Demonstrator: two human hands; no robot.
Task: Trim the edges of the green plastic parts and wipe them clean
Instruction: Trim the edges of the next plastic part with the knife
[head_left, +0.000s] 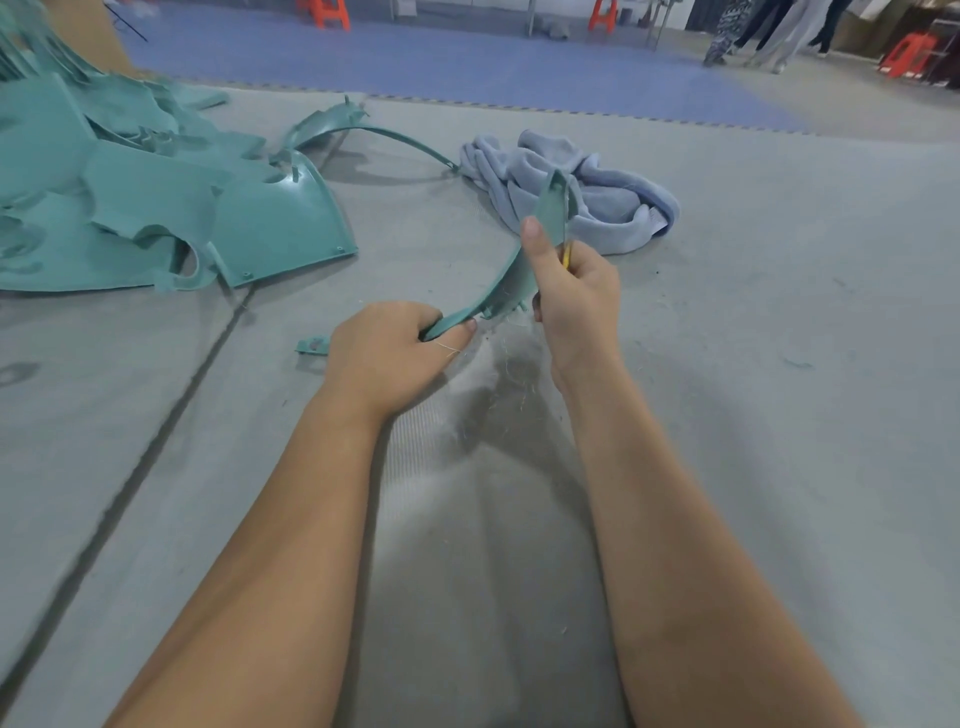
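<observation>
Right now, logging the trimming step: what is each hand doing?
Left hand: closed on the curved green strip.
Right hand: grips the strip and a yellow tool.

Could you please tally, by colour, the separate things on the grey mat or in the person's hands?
Green: curved strip in hand, arched part, piled parts, too overlapped to count, small scrap: 4
Blue: cloth: 1
Yellow: tool, mostly hidden: 1
Total: 6

1. A workshop floor is showing: grey mats are covering it, blue mats lying at twelve o'clock.
2. Green plastic parts are piling at ten o'clock; orange stools are standing beyond.
</observation>
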